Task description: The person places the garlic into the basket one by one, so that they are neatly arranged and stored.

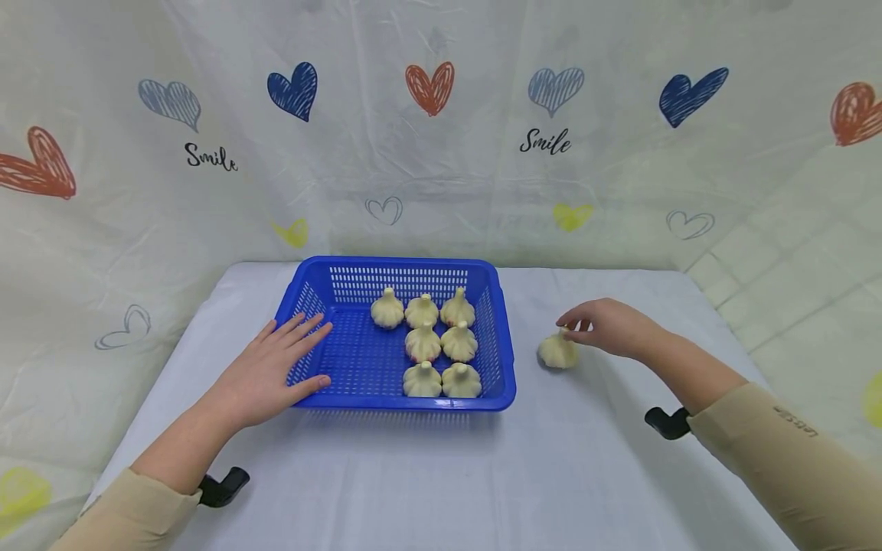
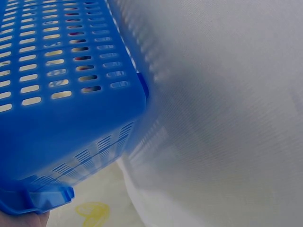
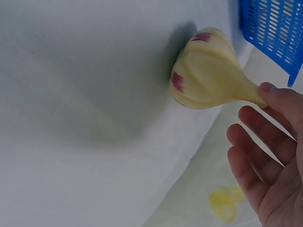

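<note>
To the right of the blue basket (image 1: 511,367), my right hand (image 1: 609,325) pinches the stem of a garlic bulb (image 1: 556,352) between thumb and fingertips. The right wrist view shows this bulb (image 3: 203,71) pale yellow with purple patches, at the white cloth; whether it touches cannot be told. My left hand (image 1: 265,375) lies over the basket's left rim with its fingers spread and straight. Several more garlic bulbs (image 1: 423,342) stand stem up in the basket's right half and along its back. In the left wrist view, the basket's slotted wall (image 2: 71,101) hides most of that hand.
A white cloth (image 1: 413,482) covers the table under the basket. Behind it hangs a pale curtain (image 1: 468,153) printed with hearts and the word Smile. A black wrist mount (image 1: 667,422) sticks out at the right cuff, and another mount (image 1: 223,487) at the left.
</note>
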`<state>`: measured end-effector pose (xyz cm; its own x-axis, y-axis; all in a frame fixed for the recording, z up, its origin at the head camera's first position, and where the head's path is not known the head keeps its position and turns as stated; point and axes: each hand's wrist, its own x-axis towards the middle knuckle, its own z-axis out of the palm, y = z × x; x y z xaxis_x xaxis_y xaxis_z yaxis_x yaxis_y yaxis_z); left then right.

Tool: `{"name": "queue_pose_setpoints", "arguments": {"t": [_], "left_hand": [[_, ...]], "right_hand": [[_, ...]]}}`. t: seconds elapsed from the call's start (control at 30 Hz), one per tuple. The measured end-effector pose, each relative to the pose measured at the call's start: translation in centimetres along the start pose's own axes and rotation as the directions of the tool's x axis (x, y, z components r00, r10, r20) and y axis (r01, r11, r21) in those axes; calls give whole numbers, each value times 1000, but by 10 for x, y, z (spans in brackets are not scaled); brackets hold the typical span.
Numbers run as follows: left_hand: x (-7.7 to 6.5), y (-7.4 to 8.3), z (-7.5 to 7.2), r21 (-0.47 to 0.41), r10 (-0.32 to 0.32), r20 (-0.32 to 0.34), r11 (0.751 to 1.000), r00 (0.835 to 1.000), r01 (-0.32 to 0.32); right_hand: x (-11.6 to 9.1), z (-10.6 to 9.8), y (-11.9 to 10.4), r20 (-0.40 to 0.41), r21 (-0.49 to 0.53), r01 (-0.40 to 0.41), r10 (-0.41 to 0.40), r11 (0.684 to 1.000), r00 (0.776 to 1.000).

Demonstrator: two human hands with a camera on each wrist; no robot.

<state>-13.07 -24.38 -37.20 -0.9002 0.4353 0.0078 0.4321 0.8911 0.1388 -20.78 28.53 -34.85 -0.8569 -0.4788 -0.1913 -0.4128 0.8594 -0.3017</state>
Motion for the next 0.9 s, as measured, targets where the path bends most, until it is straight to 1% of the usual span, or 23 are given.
{"name": "queue_pose_setpoints", "arguments": {"t": [0.13, 0.33, 0.53, 0.7, 0.9], "left_hand": [[0, 0, 0, 4, -1, 0, 1000, 1000, 1], [0, 1, -1, -2, 3, -1, 1000, 1000, -3], [0, 0, 0, -1, 8, -5, 1000, 1000, -8], [0, -1, 1, 1, 11, -9, 1000, 1000, -11], [-1, 0, 1, -2, 7, -10, 1000, 1000, -7]], "right_hand": [[0, 0, -3, -8, -17, -8, 8, 1000, 1000], [-2, 1, -8, -26, -39, 5, -6, 999, 1000], [-3, 1, -10, -25, -49, 8, -10, 999, 1000], [-4, -7, -13, -33, -50, 24, -25, 998, 999], [-3, -23, -19, -49, -42, 30, -32, 999, 998]]}}
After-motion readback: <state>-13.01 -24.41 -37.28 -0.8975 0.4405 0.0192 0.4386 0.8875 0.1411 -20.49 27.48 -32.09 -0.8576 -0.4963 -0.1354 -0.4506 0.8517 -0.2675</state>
